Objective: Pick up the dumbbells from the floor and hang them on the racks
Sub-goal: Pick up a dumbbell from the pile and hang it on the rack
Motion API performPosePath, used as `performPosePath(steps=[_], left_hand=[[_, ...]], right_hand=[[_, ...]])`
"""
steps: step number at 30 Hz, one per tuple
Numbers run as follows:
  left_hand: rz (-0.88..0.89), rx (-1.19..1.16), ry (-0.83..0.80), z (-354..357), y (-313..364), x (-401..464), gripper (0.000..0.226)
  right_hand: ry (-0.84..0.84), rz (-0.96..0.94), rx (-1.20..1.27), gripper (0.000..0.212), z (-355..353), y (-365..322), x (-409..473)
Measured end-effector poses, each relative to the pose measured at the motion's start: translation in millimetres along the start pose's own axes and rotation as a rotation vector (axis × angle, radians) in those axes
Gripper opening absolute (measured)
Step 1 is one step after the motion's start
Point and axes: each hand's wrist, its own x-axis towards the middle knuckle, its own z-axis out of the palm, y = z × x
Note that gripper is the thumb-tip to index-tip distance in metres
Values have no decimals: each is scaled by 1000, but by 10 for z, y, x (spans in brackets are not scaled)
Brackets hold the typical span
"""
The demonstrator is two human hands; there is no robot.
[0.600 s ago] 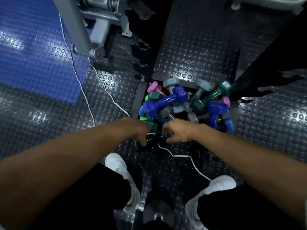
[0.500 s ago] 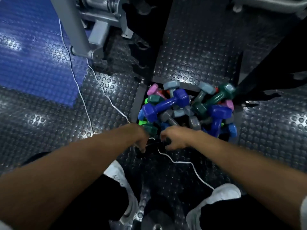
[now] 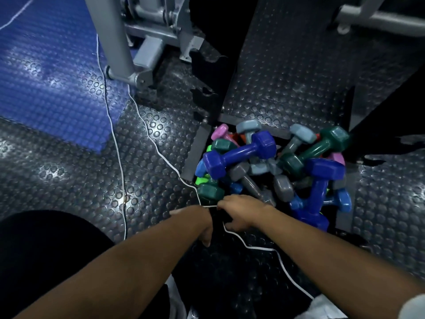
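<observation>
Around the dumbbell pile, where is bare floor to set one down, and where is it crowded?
Bare studded floor lies left of the pile, between the white cable and the blue mat, and behind it. Crowded: both hands, left hand and right hand, meet over the cable at the pile's near edge.

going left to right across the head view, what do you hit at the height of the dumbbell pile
blue floor mat → white cord → purple dumbbell on top of the pile → dark green dumbbell → studded black floor
</observation>
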Motion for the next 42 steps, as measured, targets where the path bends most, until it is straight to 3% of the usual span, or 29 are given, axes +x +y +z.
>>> performPosePath(steps=[4, 8, 10, 20, 25, 30, 42], left_hand=[[-17, -209, 115, 142, -162, -42, 131], [34, -603, 313, 367, -309, 56, 91], [37, -731, 439, 482, -310, 76, 83], [13, -1060, 544, 643, -43, 172, 88], [21, -1221, 510, 710, -54, 206, 87], [3, -1354, 480, 682, -83, 184, 87], [18, -1325, 517, 694, -53, 143, 86]], right_hand=[[31, -8, -3, 48, 70, 21, -2], [55, -19, -77, 62, 150, 75, 34], [79, -22, -121, 69, 223, 95, 31], [116, -60, -389, 90, 535, 171, 136], [107, -47, -496, 78, 495, 145, 152], [127, 19, -497, 35, 487, 58, 199], [122, 39, -491, 37, 512, 45, 198]])
